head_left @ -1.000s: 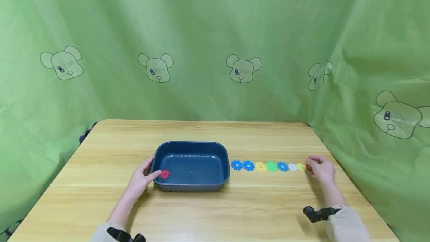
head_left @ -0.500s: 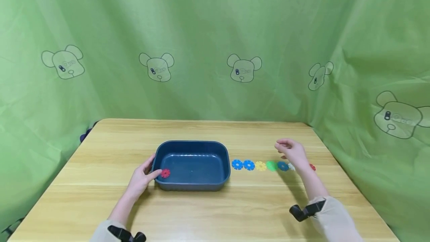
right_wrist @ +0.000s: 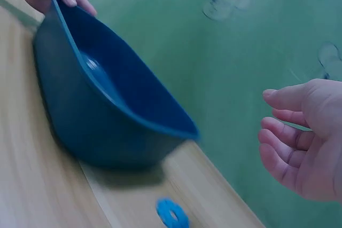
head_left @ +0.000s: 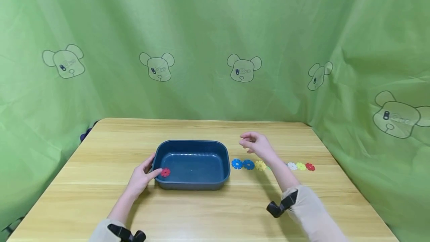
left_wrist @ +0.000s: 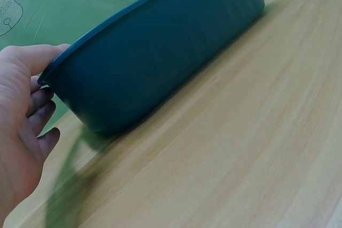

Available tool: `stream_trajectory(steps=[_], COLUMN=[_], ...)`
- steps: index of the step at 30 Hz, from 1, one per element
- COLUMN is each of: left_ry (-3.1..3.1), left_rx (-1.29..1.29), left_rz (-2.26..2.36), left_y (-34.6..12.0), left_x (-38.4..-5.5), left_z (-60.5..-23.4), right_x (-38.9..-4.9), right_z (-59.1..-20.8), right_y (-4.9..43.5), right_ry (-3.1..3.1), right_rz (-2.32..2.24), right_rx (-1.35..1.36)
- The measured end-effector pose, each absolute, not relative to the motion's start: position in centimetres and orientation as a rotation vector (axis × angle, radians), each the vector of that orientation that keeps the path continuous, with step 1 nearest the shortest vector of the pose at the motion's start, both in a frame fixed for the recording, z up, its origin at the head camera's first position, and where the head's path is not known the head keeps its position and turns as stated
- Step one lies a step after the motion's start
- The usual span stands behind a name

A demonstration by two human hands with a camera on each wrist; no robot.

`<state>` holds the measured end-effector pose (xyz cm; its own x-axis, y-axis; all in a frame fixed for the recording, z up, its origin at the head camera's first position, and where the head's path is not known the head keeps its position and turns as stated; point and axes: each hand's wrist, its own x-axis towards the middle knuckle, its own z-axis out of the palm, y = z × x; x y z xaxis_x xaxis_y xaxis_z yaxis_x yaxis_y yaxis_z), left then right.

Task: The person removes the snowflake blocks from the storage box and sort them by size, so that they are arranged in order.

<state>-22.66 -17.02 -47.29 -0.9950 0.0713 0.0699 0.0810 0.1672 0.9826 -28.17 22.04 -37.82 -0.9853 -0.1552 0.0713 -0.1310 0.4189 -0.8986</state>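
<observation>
My left hand (head_left: 139, 179) grips the left end of a dark blue plastic basin (head_left: 192, 186), thumb over the rim and fingers outside. Near that thumb, a red snowflake disc (head_left: 165, 172) lies inside the basin. Above the table, right of the basin, hovers my right hand (head_left: 258, 145), its fingers loosely curled with nothing between them. Flat snowflake discs form a row below it: two blue discs (head_left: 242, 164), a yellow disc (head_left: 260, 165), then a white disc (head_left: 292, 166), a yellow-green disc (head_left: 301, 166) and a red disc (head_left: 310, 167). My right forearm covers part of the row.
The wooden table (head_left: 201, 216) carries the basin and the row. Green cloth (head_left: 201, 96) printed with bear heads hangs behind and along both sides. A black camera strap (head_left: 282, 204) sits on the right wrist.
My right hand has let go of the red disc at the row's right end, lifted, and moved left toward the basin. The left hand stays on the basin.
</observation>
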Motion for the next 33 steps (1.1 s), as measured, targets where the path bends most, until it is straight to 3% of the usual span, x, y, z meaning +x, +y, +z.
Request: stream_trajectory(steps=[19,33], left_ry=[-2.377,-2.367], left_rx=[-0.146,-0.168], left_rz=[-2.032,-2.027], left_y=[-16.9,-16.9], left_x=[-22.8,-22.6], left_z=[-47.5,-47.2], right_x=[-28.3,-28.9], right_z=[-39.2,-42.2], right_y=[8.6,2.7], right_ry=[2.456,2.435], right_rz=[-1.565,-1.474], right_rx=[-0.470,-0.451])
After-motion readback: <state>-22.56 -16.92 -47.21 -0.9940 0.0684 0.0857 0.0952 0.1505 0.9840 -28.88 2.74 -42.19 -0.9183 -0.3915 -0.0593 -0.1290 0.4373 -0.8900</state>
